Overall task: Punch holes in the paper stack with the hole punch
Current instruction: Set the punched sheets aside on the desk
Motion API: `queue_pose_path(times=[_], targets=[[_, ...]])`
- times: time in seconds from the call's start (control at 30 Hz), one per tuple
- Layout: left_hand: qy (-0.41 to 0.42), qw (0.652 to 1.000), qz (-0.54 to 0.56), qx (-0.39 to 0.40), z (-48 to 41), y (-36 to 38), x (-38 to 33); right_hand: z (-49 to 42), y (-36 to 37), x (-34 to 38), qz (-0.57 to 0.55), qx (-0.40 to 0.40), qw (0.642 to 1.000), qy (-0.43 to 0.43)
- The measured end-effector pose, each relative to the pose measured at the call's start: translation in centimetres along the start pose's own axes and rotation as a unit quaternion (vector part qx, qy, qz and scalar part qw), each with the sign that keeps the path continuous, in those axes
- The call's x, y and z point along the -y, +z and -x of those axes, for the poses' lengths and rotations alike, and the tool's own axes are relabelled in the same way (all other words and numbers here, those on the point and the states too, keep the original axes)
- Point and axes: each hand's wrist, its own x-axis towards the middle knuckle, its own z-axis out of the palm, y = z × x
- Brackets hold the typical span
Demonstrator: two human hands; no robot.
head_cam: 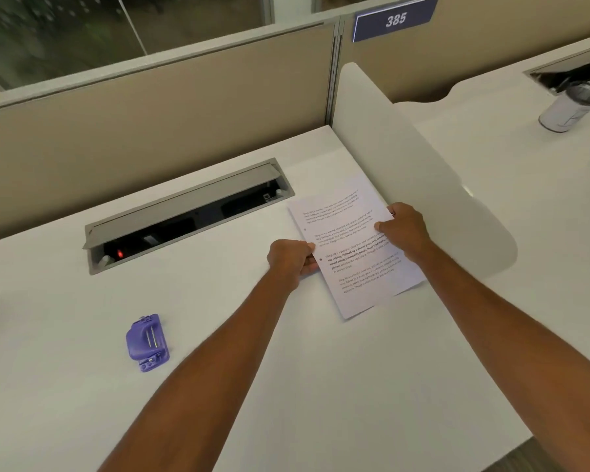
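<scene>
Both hands, left hand (292,258) and right hand (404,229), pinch the paper stack (353,253) by its side edges; square it evenly before carrying it to the hole punch (147,342), well left of the stack.

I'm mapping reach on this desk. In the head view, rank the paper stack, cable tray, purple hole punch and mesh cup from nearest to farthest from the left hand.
1. Paper stack: gripped by the left hand.
2. Cable tray: behind, to its left.
3. Purple hole punch: nearer the person, left.
4. Mesh cup: far right, neighbouring desk.
</scene>
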Motion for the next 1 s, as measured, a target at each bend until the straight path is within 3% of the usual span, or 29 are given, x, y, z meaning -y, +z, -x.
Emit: queue_pose_path(times=[0.3,0.53,0.73,0.87,1.0], targets=[[-0.003,1.000,0.014,-0.017,-0.4,0.2,0.0,0.8,0.3,0.8,0.157,-0.026,0.987,-0.034],[0.078,0.988,-0.069,-0.111,0.4,-1.4,0.6,3.1,0.1,1.4,0.254,-0.089,0.959,-0.086],[0.113,0.982,-0.085,-0.127,4.1,-6.1,2.1,7.1,1.1,2.9,0.120,-0.071,0.983,-0.122],[0.138,0.980,-0.058,-0.130,7.4,-11.5,3.2,11.8,5.9,5.2,-0.004,0.005,0.991,-0.136],[0.168,0.965,-0.057,-0.191,9.9,-18.2,3.9,17.5,12.6,7.8,-0.081,0.095,0.982,-0.143]])
